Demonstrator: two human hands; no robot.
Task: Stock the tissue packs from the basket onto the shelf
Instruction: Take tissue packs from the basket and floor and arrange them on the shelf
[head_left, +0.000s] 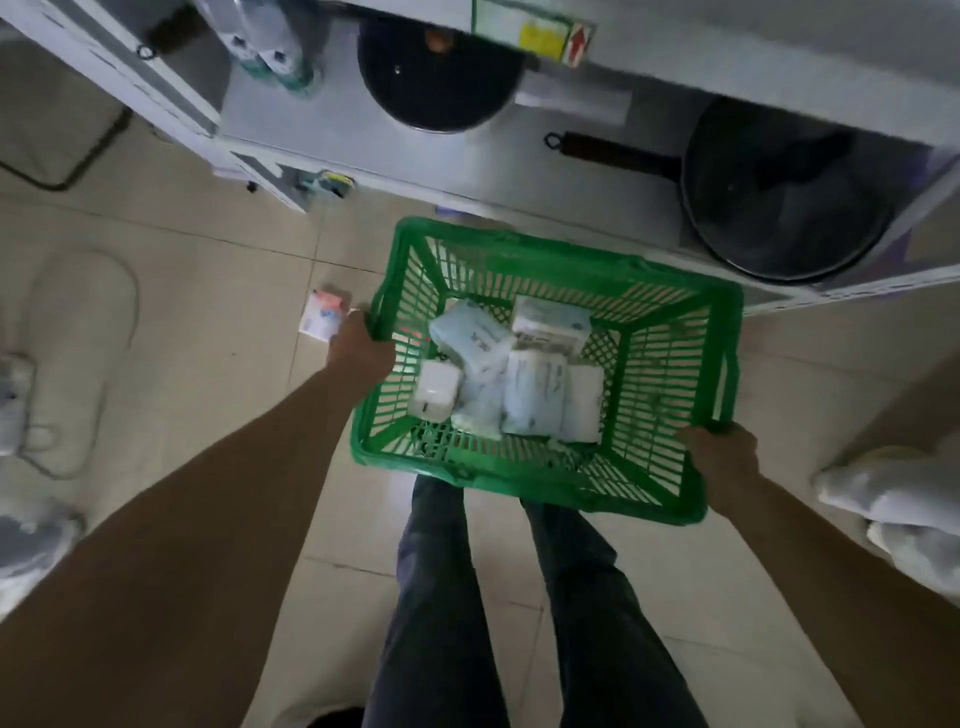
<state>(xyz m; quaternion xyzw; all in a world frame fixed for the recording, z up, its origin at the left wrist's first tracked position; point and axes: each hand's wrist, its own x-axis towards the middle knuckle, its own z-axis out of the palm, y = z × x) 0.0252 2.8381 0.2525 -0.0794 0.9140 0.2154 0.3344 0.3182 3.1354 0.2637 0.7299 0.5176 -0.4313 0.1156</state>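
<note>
A green plastic basket (670, 364) is held in front of my legs, above the tiled floor. Inside it lie several white and pale-blue tissue packs (535, 392), piled loosely toward the left half. My left hand (358, 348) grips the basket's left rim. My right hand (722, 462) grips the rim at the near right corner. The white shelf (322, 124) stands just beyond the basket, its lowest level at the top of the view.
Two dark pans sit on the shelf: one (441, 78) at centre, a larger one (784, 192) with a long handle at right. Bottles (275, 52) stand at the shelf's left. A small pack (323, 314) lies on the floor. White bundles (893, 499) lie at the right edge.
</note>
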